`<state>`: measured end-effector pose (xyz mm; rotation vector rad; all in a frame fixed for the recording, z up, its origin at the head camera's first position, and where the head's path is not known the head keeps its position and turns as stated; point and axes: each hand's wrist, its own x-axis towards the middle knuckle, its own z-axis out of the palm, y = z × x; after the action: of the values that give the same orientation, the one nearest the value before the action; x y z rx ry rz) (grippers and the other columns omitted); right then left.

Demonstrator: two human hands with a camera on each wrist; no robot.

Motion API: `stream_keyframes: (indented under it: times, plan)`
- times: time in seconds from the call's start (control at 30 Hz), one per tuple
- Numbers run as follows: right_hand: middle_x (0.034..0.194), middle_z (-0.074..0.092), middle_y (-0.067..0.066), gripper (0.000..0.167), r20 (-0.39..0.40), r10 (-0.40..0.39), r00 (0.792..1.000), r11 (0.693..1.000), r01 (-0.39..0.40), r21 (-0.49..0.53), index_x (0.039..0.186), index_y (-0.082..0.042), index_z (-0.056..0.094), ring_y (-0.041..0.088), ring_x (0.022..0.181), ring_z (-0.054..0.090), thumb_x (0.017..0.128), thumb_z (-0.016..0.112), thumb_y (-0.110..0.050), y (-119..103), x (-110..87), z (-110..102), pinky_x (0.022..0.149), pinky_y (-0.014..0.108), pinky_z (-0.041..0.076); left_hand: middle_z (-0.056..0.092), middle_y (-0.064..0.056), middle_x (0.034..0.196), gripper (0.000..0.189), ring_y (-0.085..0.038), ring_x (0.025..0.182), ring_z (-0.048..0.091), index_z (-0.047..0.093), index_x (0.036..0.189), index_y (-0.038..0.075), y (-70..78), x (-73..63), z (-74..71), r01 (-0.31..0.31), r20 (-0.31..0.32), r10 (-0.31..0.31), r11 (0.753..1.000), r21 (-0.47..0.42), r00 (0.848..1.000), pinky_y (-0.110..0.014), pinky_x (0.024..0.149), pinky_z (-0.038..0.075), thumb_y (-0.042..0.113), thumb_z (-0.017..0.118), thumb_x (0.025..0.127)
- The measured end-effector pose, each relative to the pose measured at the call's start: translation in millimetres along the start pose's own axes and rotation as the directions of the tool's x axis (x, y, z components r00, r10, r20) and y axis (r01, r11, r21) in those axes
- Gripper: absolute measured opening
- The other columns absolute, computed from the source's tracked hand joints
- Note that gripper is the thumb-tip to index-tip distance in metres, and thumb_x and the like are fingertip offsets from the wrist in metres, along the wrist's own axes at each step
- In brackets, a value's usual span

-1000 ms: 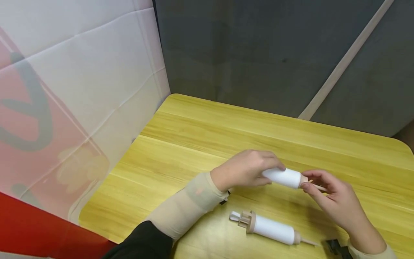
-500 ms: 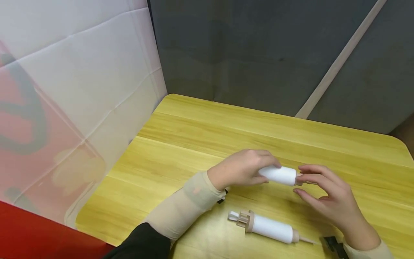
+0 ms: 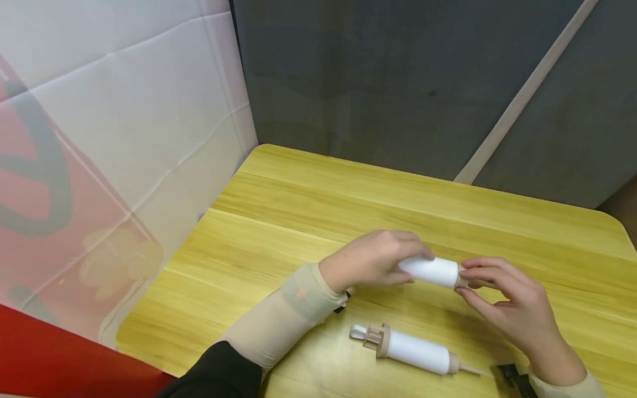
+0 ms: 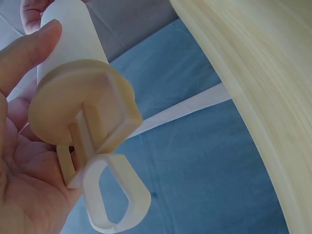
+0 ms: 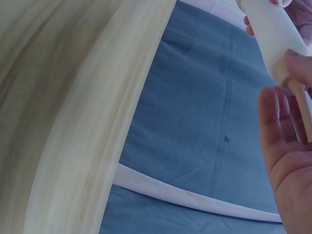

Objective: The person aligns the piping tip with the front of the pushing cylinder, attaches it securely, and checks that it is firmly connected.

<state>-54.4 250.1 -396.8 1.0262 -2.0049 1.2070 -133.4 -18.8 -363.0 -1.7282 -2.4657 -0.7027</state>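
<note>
A toy syringe (image 3: 440,271) with a white barrel is held above the table, tilted slightly down to the right. My left hand (image 3: 380,257) grips its barrel near the handle end. In the left wrist view, a tan flange (image 4: 73,102) with brackets and a white loop handle (image 4: 141,200) stick out past that palm. My right hand (image 3: 515,307) pinches the tan collar at the other end. The right wrist view shows the thumb on this collar, with a thin tan tip (image 5: 303,109) beside the fingers. A second, similar syringe (image 3: 418,351) lies on the table below.
The yellow wood-grain table (image 3: 278,204) has rounded far corners. A dark grey cloth wall (image 3: 398,83) with a pale diagonal strip (image 3: 522,105) stands behind it. On the left hangs a white and red printed sheet (image 3: 164,110).
Half a second ago my right fingers were spread looser around the tan collar; now they pinch it again. My left hand keeps its grip. The syringe on the table has not moved.
</note>
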Motion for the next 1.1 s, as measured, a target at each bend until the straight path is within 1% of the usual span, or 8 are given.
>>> stream_keyframes:
  times: [0.2,0.33,0.43,0.67,0.83,0.93,1.03,1.1]
  plan:
    - [0.105,0.072,0.026,0.043,-0.016,0.015,1.0,0.999,-0.015,0.042,0.1,0.017,0.073,0.008,0.098,0.072,0.097,0.08,-0.025,-3.7,2.6,0.1,0.081,0.016,0.057,0.072,-0.007,0.131,0.043,-0.021,0.117,0.069,0.071,0.13,0.006,1.6,-0.5,-1.0,-0.009,-0.012,0.009,1.0,0.007,1.0,-0.022,0.104,0.048,0.014,0.087,0.091]
    - [0.105,0.073,0.024,0.043,-0.011,0.029,1.0,0.998,-0.029,0.054,0.101,0.018,0.072,0.008,0.099,0.071,0.097,0.08,-0.024,-3.5,1.8,-0.3,0.081,0.016,0.057,0.072,-0.007,0.13,0.043,-0.021,0.115,0.069,0.071,0.129,0.006,2.7,-0.7,-0.2,-0.02,-0.027,0.02,1.0,0.014,0.999,-0.021,0.103,0.049,0.013,0.087,0.09]
    - [0.105,0.073,0.023,0.043,0.002,0.049,0.999,0.998,-0.049,0.047,0.104,0.017,0.072,0.008,0.099,0.071,0.097,0.08,-0.024,-0.9,-2.0,-1.7,0.082,0.017,0.057,0.072,-0.007,0.128,0.041,-0.02,0.112,0.07,0.071,0.128,0.006,3.9,-1.2,1.0,-0.038,-0.046,0.039,0.998,0.04,0.998,-0.022,0.101,0.05,0.013,0.087,0.09]
    - [0.107,0.074,0.016,0.043,0.036,0.139,0.99,0.989,-0.138,-0.05,0.112,0.01,0.074,0.004,0.102,0.071,0.099,0.076,-0.032,5.7,-11.8,-8.7,0.085,0.016,0.056,0.072,-0.007,0.125,0.04,-0.02,0.109,0.071,0.071,0.127,0.006,8.5,-0.9,3.0,-0.054,-0.085,0.064,0.993,0.104,0.994,-0.023,0.098,0.053,0.015,0.087,0.091]
    - [0.106,0.076,0.013,0.039,0.03,0.161,0.987,0.981,-0.157,-0.112,0.112,0.005,0.076,0.001,0.099,0.071,0.099,0.078,-0.032,7.5,-13.5,-11.0,0.084,0.014,0.055,0.072,-0.007,0.124,0.041,-0.019,0.108,0.071,0.071,0.128,0.006,10.5,-0.3,4.0,-0.043,-0.091,0.053,0.993,0.107,0.994,-0.023,0.098,0.053,0.016,0.086,0.092]
    - [0.105,0.076,0.011,0.044,0.018,0.169,0.985,0.977,-0.165,-0.135,0.11,0.005,0.077,-0.001,0.096,0.071,0.099,0.076,-0.038,6.3,-12.0,-11.3,0.083,0.012,0.054,0.073,-0.007,0.125,0.041,-0.02,0.11,0.071,0.07,0.128,0.006,11.0,0.6,5.0,-0.041,-0.092,0.051,0.993,0.113,0.994,-0.023,0.099,0.053,0.017,0.086,0.092]
    - [0.105,0.077,0.01,0.043,0.016,0.177,0.984,0.974,-0.173,-0.147,0.11,0.004,0.077,-0.001,0.095,0.07,0.098,0.077,-0.037,5.8,-11.8,-11.8,0.082,0.012,0.054,0.073,-0.007,0.125,0.041,-0.019,0.11,0.071,0.07,0.128,0.005,11.1,1.1,6.5,-0.04,-0.09,0.051,0.992,0.119,0.995,-0.023,0.099,0.052,0.016,0.086,0.092]
    - [0.105,0.077,0.01,0.036,0.024,0.189,0.982,0.971,-0.184,-0.153,0.111,0.002,0.077,-0.001,0.096,0.07,0.097,0.081,-0.03,6.2,-13.1,-12.2,0.082,0.012,0.054,0.072,-0.007,0.125,0.042,-0.02,0.11,0.071,0.07,0.128,0.005,11.0,1.2,7.0,-0.038,-0.084,0.048,0.993,0.115,0.995,-0.023,0.099,0.052,0.016,0.087,0.092]
